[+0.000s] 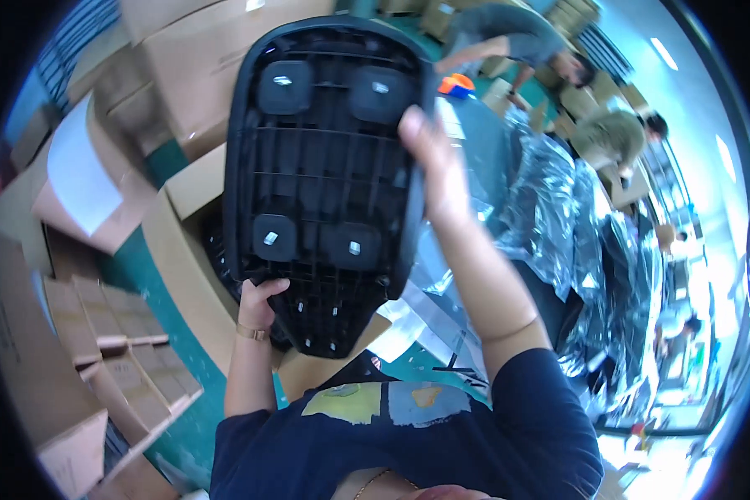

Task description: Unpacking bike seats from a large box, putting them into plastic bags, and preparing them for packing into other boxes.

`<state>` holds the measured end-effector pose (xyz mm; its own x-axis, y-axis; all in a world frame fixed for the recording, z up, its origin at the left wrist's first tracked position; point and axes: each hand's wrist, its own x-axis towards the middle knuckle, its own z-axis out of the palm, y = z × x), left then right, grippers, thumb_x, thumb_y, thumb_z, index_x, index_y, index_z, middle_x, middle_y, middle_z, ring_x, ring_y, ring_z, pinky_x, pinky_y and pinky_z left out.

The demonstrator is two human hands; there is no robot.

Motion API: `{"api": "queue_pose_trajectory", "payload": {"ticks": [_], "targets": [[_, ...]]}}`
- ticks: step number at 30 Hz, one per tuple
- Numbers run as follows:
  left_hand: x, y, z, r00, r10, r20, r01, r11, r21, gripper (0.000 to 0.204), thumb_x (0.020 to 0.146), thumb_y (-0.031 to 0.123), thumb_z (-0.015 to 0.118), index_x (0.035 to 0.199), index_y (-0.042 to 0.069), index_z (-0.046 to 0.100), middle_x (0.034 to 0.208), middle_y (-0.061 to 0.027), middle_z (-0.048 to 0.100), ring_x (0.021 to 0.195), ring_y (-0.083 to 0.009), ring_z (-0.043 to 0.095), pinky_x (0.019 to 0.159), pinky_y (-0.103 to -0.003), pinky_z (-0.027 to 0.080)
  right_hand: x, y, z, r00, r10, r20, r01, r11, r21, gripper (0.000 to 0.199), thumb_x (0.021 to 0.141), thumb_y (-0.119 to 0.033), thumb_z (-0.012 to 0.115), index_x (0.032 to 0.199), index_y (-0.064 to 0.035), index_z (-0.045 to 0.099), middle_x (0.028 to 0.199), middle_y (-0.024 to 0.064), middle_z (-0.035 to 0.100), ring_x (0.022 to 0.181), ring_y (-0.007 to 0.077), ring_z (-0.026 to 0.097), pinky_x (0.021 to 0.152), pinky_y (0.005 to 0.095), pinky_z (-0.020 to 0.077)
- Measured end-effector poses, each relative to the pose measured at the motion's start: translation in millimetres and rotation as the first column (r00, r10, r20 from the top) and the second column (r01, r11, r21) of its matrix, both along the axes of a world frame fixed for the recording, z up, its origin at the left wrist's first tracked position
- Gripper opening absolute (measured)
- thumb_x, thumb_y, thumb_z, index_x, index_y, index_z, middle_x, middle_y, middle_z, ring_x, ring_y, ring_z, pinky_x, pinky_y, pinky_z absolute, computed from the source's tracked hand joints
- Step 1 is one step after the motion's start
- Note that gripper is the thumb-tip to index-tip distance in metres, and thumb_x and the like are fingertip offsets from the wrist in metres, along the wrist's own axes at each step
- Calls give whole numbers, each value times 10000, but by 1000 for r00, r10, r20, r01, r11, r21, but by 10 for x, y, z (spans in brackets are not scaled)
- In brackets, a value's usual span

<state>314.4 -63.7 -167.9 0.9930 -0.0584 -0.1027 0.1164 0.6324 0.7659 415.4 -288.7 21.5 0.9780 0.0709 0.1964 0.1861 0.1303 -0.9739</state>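
I hold a large black plastic shell (pixel 321 171) up in front of me, its ribbed side facing me. It looks like a chair's seat or back panel, with raised square pads, small metal pieces in them, and a narrowing lower end. My left hand (pixel 260 302) is closed on its lower left edge, thumb over the rim. On the upper right edge, my right hand (pixel 435 162) grips with the thumb on the near side and is slightly blurred; its other fingers are behind the shell. An open cardboard box (pixel 171 242) stands behind, with more black parts (pixel 215 250) in it.
Large cartons (pixel 196 71) rise behind the box, and a divided cardboard tray (pixel 125 325) lies at the left. To the right, clear plastic wrap (pixel 542 204) covers dark pieces on a table. Other people (pixel 508 37) bend over work at the far right. The floor (pixel 175 446) is green.
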Motion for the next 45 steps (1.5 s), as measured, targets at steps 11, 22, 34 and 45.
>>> {"api": "queue_pose_trajectory", "payload": {"ticks": [11,22,34,45], "targets": [[-228,-2006,452,870,-450,202,486,852,-197,442,813,184,626,1202,10,508,1176,-83,555,1088,-213,536,935,-359,423,-1943,-2074,-1162,883,-148,-445,215,971,104,488,761,-166,727,1147,37,506,1021,79,611,916,163,572,852,334,461],[878,-3063,-475,933,-300,-202,53,-440,896,679,749,509,663,1180,6,515,1152,-189,522,1101,-307,505,905,-394,443,-4059,-3790,-1752,808,-500,-311,586,737,336,751,580,-196,698,1242,26,423,1086,132,567,1002,282,567,914,399,438],[1371,-2730,-773,856,-401,-326,471,864,176,116,852,66,539,929,-8,583,816,-80,620,641,-119,561,510,-230,432,-4091,-3773,-1609,742,-398,-540,594,763,254,705,548,-192,759,1166,16,491,1011,86,601,914,232,591,824,338,476],[1185,-667,1291,734,-158,660,508,772,-381,176,951,198,463,1042,68,540,919,-40,564,788,-58,560,703,-191,479,-2614,-3437,-1594,710,-53,-702,205,970,134,558,714,-187,737,1178,42,529,1060,130,621,953,226,603,871,342,461]]}}
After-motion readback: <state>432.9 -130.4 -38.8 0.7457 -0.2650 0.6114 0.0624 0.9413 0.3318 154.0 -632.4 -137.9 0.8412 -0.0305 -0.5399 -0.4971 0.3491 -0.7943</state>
